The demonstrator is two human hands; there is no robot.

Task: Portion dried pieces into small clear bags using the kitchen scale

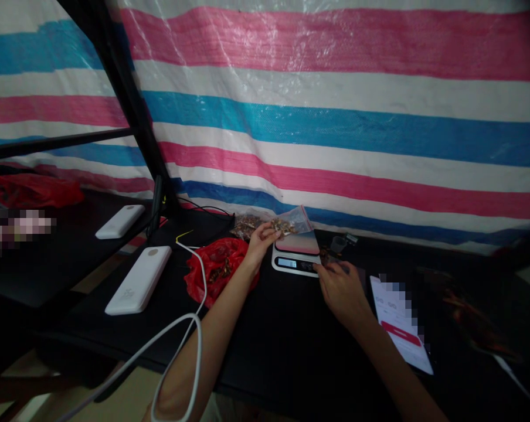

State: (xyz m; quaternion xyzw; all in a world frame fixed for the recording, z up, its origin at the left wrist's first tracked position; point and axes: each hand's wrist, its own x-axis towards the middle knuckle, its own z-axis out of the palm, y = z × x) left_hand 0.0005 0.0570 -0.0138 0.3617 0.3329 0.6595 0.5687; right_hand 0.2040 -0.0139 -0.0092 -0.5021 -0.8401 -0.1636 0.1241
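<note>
My left hand pinches a clear zip bag with brownish dried pieces in it, held above the left back part of a white kitchen scale. The scale's small display is lit, though its digits are too small to read. At the scale's front right corner, my right hand has its fingers bent, with a fingertip at the buttons; nothing shows in its grasp. Left of the scale lies an open red plastic bag holding more dried pieces. Behind it rests another clear bag of dark reddish pieces.
A lit phone lies to the right, near a dark bag. Two white power banks are on the left, and a white cable loops over my left forearm. A small clear cup stands behind the scale.
</note>
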